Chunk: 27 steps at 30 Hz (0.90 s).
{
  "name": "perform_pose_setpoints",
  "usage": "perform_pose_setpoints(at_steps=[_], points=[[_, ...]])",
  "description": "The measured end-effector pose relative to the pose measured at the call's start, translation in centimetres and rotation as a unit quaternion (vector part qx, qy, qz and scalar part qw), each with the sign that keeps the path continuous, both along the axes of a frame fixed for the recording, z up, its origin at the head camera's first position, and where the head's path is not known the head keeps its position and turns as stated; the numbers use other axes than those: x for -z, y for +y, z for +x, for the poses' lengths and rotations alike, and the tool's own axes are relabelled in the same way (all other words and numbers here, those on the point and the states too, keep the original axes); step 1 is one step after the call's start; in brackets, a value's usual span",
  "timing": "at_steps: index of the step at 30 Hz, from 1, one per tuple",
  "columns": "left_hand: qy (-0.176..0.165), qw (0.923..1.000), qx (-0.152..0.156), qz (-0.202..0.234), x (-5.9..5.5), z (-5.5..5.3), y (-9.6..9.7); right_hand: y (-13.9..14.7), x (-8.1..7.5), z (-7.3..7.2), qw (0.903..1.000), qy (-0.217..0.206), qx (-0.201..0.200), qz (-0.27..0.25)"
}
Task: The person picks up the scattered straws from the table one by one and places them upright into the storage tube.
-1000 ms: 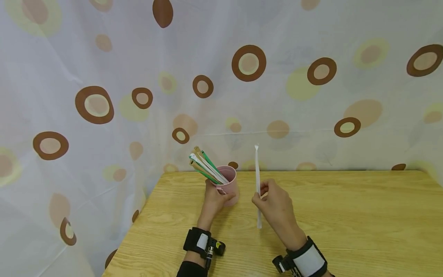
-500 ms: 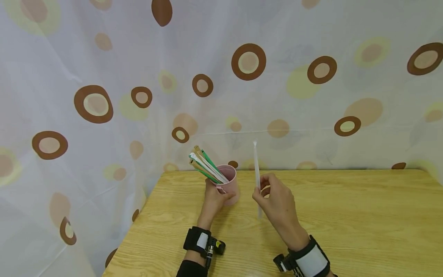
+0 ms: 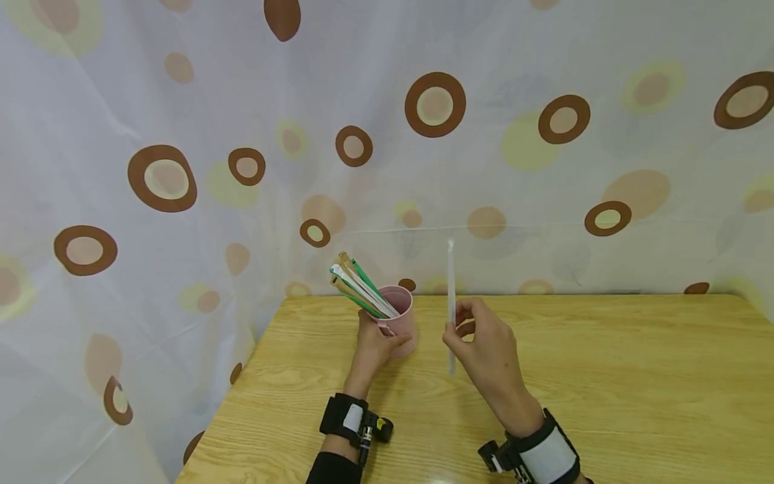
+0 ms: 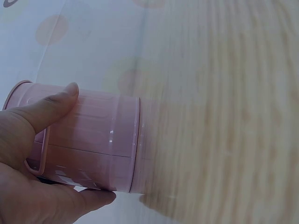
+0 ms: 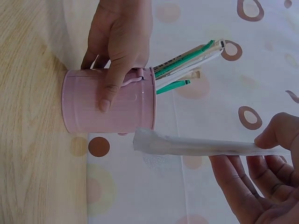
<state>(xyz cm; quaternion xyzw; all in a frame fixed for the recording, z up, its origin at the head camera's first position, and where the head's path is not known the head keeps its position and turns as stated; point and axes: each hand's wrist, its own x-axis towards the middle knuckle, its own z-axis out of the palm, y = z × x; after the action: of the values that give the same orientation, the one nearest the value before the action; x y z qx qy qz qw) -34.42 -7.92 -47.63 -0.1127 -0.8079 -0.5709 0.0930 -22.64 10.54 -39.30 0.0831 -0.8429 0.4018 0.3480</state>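
Note:
My left hand (image 3: 370, 347) grips a small pink metal cup (image 3: 406, 331) with a side handle, standing upright on the wooden table. In the left wrist view the thumb lies along the wall of the cup (image 4: 96, 135), with fingers round the other side. Several thin wrapped sticks (image 3: 363, 289), green, brown and white, lean out of it toward the left. Just right of the cup, my right hand (image 3: 492, 353) pinches a long white paper-wrapped straw (image 3: 451, 275) between thumb and fingers. It is held nearly upright, its lower end (image 5: 154, 141) at about cup height in the right wrist view.
The wooden table (image 3: 629, 376) stretches to the right and toward me. A pale curtain (image 3: 514, 60) with brown and yellow ring patterns hangs behind it and along the left side. Both wrists carry black straps with small cameras (image 3: 382, 429).
My right hand has risen slightly with the white paper-wrapped straw, whose lower end sits higher above the table. The left hand and cup have stayed in place.

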Motion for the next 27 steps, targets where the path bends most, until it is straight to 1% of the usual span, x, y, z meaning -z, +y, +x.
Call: perform_pose_setpoints(at_steps=[5, 10, 13, 15, 18, 20, 22, 25, 27], points=[[0.000, 1.0000, -0.002, 0.005, 0.0, 0.0, -0.1, -0.1, 0.0, 0.0, 1.0000, -0.002, -0.006, 0.000], [-0.008, 1.0000, -0.001, -0.005, 0.2, 0.1, -0.1, -0.3, 0.2, 0.0, 0.9997, -0.008, -0.018, -0.015], [-0.007, 1.0000, -0.003, -0.006, 0.3, 0.2, -0.1, -0.5, 0.4, -0.1, 0.9992, 0.002, -0.031, -0.024], [-0.002, 1.0000, -0.002, -0.003, 0.3, 0.2, 0.0, -0.7, 0.5, -0.6, 0.9988, 0.018, -0.043, -0.017], [0.006, 1.0000, -0.003, 0.000, 0.1, 0.1, 0.0, -1.2, 0.3, -1.9, 0.9965, 0.054, -0.064, 0.011], [0.009, 0.9999, -0.003, 0.005, -0.1, 0.0, 0.0, -1.6, 0.0, -3.1, 0.9936, 0.077, -0.077, 0.031], [0.008, 1.0000, -0.001, 0.004, -0.2, 0.1, 0.0, -2.1, -0.5, -4.4, 0.9907, 0.096, -0.089, 0.037], [0.007, 0.9999, 0.007, -0.001, -0.3, 0.1, -0.1, -3.0, -1.1, -6.3, 0.9869, 0.113, -0.108, 0.040], [0.008, 0.9999, 0.010, -0.008, -0.3, 0.1, -0.1, -3.6, -1.2, -7.5, 0.9840, 0.118, -0.121, 0.055]])
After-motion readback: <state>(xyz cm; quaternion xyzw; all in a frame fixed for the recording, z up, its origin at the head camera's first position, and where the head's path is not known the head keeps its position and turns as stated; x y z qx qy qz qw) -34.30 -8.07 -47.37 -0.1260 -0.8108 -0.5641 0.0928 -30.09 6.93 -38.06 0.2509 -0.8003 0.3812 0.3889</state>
